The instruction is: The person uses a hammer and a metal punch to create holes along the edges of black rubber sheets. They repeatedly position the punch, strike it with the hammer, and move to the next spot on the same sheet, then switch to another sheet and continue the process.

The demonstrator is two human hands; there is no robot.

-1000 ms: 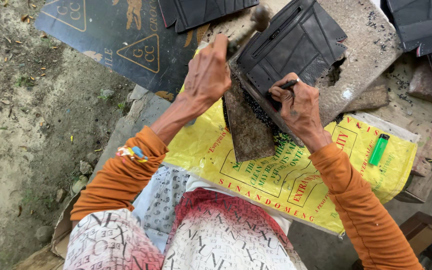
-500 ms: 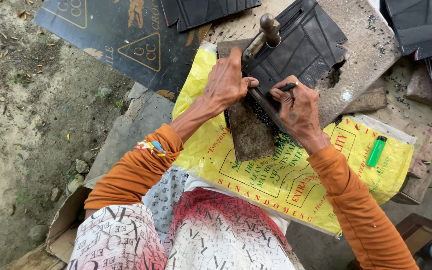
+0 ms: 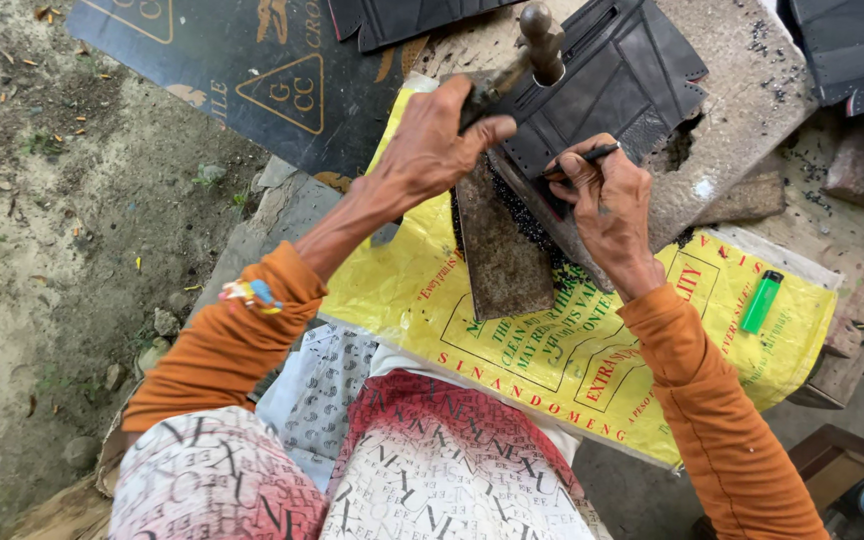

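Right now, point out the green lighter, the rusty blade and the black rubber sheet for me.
green lighter (image 3: pixel 761 301), head view, middle of its body.
rusty blade (image 3: pixel 500 250), head view, flat face below the left hand.
black rubber sheet (image 3: pixel 622 80), head view, upper flat part.

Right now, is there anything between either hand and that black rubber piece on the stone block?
Nothing visible. The right hand presses directly on the black rubber piece, holding a thin dark tool. The left hand grips the hammer against the piece's edge.

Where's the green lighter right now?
In the head view the green lighter lies on the yellow printed sack, at the person's right, just beyond the right forearm and below the stone slab.
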